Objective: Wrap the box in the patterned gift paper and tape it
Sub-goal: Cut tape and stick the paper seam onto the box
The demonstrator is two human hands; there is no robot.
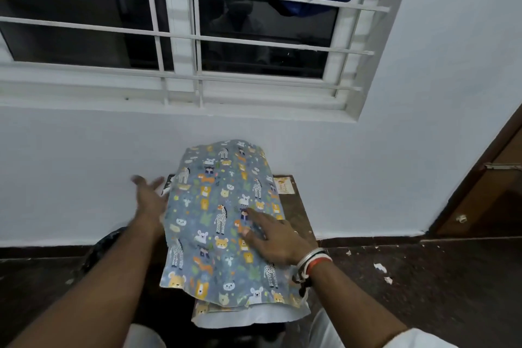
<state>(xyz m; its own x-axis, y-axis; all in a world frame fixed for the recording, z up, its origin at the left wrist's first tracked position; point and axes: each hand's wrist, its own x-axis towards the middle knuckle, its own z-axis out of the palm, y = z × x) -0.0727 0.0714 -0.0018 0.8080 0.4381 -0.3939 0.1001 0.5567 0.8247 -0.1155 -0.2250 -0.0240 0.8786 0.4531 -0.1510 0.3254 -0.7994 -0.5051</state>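
Observation:
The blue-grey gift paper (223, 223) with cartoon animals lies draped over the box, which it hides almost entirely; only a dark corner of the box (166, 186) shows at the far left. My right hand (271, 237) rests flat on the paper's right side, fingers spread. At the paper's left edge my left hand (149, 198) is blurred, with fingers straight and palm toward the paper. The paper's near end hangs over toward me and shows its white underside (248, 316).
The wrapped box sits on a small dark brown table (296, 212) against a white wall, below a barred window. A small card (284, 185) lies at the table's far right corner. Paper scraps (381, 268) litter the dark floor at right. A wooden door (485, 186) stands at right.

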